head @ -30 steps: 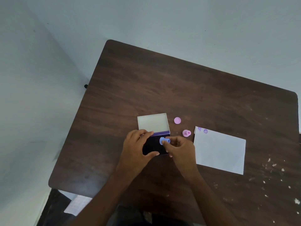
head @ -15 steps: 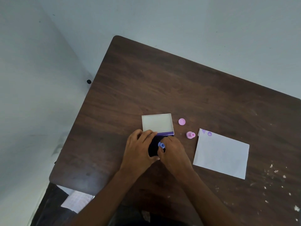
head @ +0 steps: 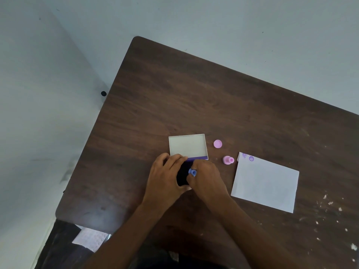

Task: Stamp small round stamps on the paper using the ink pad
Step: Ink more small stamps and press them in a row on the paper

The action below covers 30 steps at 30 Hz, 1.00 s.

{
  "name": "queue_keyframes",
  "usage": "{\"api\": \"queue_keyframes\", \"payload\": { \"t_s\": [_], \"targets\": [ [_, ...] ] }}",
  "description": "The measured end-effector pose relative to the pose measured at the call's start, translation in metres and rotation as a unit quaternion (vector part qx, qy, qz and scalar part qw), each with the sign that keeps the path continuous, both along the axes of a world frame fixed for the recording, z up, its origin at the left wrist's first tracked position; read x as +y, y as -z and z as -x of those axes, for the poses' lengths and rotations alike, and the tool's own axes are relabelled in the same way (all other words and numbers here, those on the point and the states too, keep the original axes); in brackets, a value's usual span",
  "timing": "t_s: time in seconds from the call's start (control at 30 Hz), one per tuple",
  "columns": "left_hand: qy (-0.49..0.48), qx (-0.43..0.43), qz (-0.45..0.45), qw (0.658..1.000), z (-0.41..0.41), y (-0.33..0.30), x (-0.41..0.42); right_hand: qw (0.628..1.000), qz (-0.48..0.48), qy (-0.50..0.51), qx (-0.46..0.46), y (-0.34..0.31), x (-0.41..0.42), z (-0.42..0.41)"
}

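Both forearms reach forward and converge. The left hand lies palm-down, fingers curled forward; the right hand is closed in a pinch beside it, thumbs nearly touching.

Blue stamp down on my ink pad, paper waiting off to the right.

I see the small blue round stamp upright on the dark ink pad, whose pale lid lies open behind it. A pink stamp lies tipped just left of the white paper; its pink cap sits apart. Two purple prints mark the paper's far-left corner.
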<state>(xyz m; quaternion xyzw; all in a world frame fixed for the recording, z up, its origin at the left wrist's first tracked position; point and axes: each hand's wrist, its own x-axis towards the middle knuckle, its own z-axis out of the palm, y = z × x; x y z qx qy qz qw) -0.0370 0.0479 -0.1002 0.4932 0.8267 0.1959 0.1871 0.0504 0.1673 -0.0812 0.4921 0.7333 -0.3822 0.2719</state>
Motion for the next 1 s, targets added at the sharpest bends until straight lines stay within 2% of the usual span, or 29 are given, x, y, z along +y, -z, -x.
{"api": "queue_keyframes", "payload": {
  "t_s": [0.2, 0.4, 0.47, 0.53, 0.57, 0.63, 0.73, 0.8, 0.83, 0.9, 1.0],
  "targets": [
    [-0.013, -0.005, -0.007, 1.0, -0.002, 0.001, 0.0, 1.0, -0.007, 0.007, 0.014, 0.0, -0.002, -0.005],
    [-0.021, -0.027, 0.04, 0.999, -0.005, -0.014, 0.001, 0.999, 0.016, 0.046, 0.008, -0.009, 0.001, -0.005],
    [-0.016, -0.021, 0.038, 0.999, -0.004, -0.021, 0.003, 0.993, -0.037, 0.074, 0.08, -0.017, -0.002, -0.015],
    [-0.012, -0.027, 0.017, 0.999, 0.0, -0.028, 0.008, 0.964, -0.08, 0.179, 0.18, -0.027, -0.005, -0.029],
    [-0.008, -0.029, 0.002, 1.0, 0.002, -0.033, 0.012, 0.939, -0.071, 0.258, 0.215, -0.033, -0.004, -0.036],
    [0.002, -0.033, -0.034, 0.999, 0.003, -0.043, 0.021, 0.859, 0.02, 0.429, 0.28, -0.045, 0.002, -0.047],
    [0.0, -0.078, -0.078, 0.994, 0.002, -0.062, 0.038, 0.671, 0.22, 0.58, 0.406, -0.063, 0.011, -0.065],
    [0.015, -0.108, -0.098, 0.989, -0.004, -0.076, 0.05, 0.547, 0.323, 0.619, 0.463, -0.075, 0.014, -0.08],
    [0.026, -0.122, -0.105, 0.987, -0.009, -0.081, 0.056, 0.498, 0.362, 0.621, 0.485, -0.079, 0.015, -0.086],
    [0.04, -0.154, -0.114, 0.981, -0.019, -0.091, 0.065, 0.43, 0.418, 0.605, 0.524, -0.089, 0.014, -0.096],
    [0.054, -0.172, -0.124, 0.976, -0.039, -0.1, 0.075, 0.379, 0.447, 0.576, 0.57, -0.104, 0.018, -0.111]
  ]
}}
